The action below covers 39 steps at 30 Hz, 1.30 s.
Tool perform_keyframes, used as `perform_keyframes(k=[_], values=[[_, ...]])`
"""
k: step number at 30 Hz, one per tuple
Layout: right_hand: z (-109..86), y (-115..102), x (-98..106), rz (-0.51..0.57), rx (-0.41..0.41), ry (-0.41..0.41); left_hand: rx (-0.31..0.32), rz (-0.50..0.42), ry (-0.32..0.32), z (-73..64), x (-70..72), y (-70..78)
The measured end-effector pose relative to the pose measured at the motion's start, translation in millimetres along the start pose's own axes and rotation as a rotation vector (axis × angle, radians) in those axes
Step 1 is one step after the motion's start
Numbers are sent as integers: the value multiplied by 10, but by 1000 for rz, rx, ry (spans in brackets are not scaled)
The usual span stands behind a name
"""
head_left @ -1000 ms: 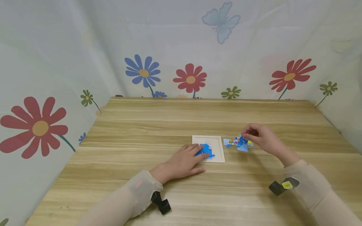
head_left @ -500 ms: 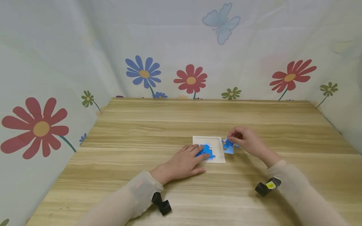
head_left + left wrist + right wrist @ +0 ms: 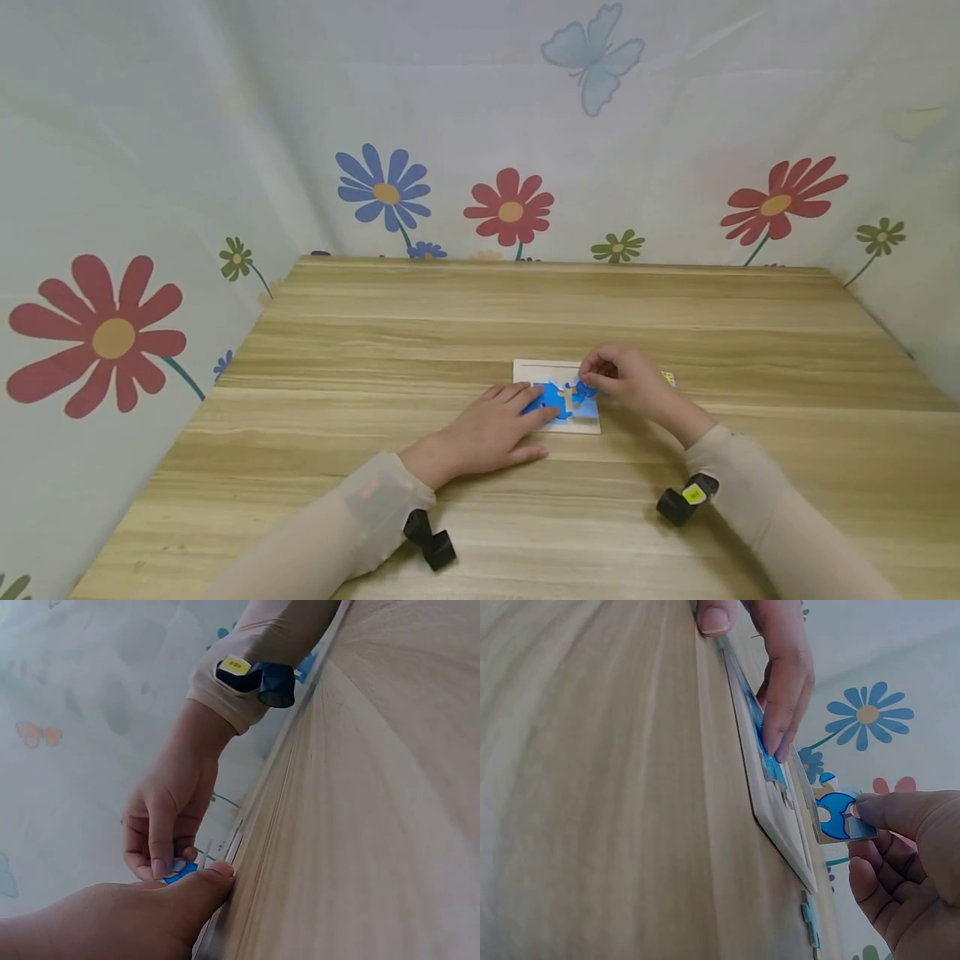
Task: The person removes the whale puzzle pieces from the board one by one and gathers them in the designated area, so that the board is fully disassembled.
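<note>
A pale wooden puzzle tray (image 3: 528, 372) lies flat on the table, with blue puzzle pieces (image 3: 553, 400) in its left part. My left hand (image 3: 480, 429) rests on those pieces, fingers extended, partly covering them. Thumb and fingertips of my right hand (image 3: 633, 385) pinch a puzzle piece (image 3: 835, 814) with a blue tail-like picture. In the right wrist view this piece is tilted and raised above the tray, apart from the pieces under the left fingers. The head view has it over the tray's right side.
Loose puzzle pieces (image 3: 810, 919) lie on the table just right of the tray; in the head view the right hand mostly hides them, leaving a yellow-patterned corner (image 3: 669, 378). The wooden table (image 3: 375, 333) meets a flowered cloth backdrop (image 3: 450, 108) behind.
My right hand has moved left with the pinched puzzle piece, from above the loose pieces to over the tray's right part. My left hand has stayed in place on the tray.
</note>
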State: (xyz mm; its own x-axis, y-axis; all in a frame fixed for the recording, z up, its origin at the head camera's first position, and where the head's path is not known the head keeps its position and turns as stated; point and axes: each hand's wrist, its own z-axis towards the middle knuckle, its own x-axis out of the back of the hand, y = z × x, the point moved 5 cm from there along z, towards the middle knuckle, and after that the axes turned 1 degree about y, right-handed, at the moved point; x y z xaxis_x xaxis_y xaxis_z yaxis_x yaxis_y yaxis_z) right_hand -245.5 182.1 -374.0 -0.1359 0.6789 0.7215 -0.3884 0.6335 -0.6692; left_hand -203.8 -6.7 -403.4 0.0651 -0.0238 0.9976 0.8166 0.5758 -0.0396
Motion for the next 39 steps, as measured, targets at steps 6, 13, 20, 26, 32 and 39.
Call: perform_keyframes(k=[6, 13, 20, 26, 32, 39], values=[[7, 31, -58, 26, -3, -18, 6, 5, -38, 10, 56, 20], [21, 35, -86, 21, -7, -29, -22, 64, -9, 53, 134, 89], [21, 52, -124, 33, -1, -45, -50, 72, 0, 107, 69, 157], [23, 69, -138, 16, -8, -49, -42, 46, 2, 101, 36, 172], [48, 90, -139, 34, -46, -72, -24, 31, 10, 84, 20, 185], [82, 131, -125, 68, -75, -113, -21, 20, 18, 86, 23, 192]])
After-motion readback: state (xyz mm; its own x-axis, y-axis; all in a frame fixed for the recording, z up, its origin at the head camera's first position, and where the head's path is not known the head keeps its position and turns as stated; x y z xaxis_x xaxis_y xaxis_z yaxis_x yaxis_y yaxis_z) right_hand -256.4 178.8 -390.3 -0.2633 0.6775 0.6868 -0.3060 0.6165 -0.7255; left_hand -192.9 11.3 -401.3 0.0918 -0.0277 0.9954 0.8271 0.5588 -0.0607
